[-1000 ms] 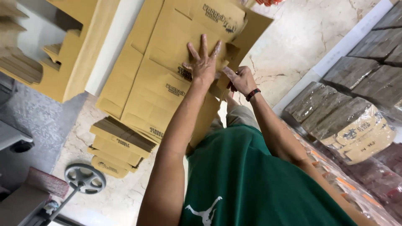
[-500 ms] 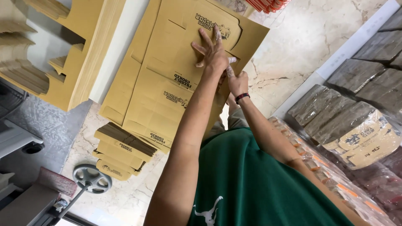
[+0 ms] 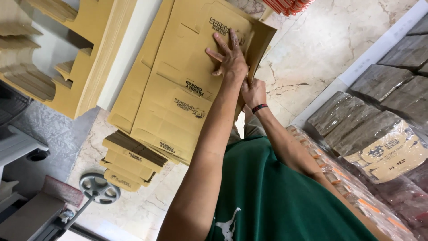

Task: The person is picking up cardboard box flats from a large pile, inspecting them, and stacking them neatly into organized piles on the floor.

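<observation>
**Grip status: both hands on flat carton**

Left grip (image 3: 229, 60) lies released, fingers spread, palm pressed flat on the top flattened brown carton (image 3: 187, 85). My right grip (image 3: 253, 91) is clenched on that carton's right edge, pinching it; a dark wristband (image 3: 259, 107) sits on that wrist. The carton tops a leaning stack, above a smaller carton bundle (image 3: 129, 160) on the marble floor (image 3: 321, 49). Wrapped packs (image 3: 379, 134) lie well apart, right.
</observation>
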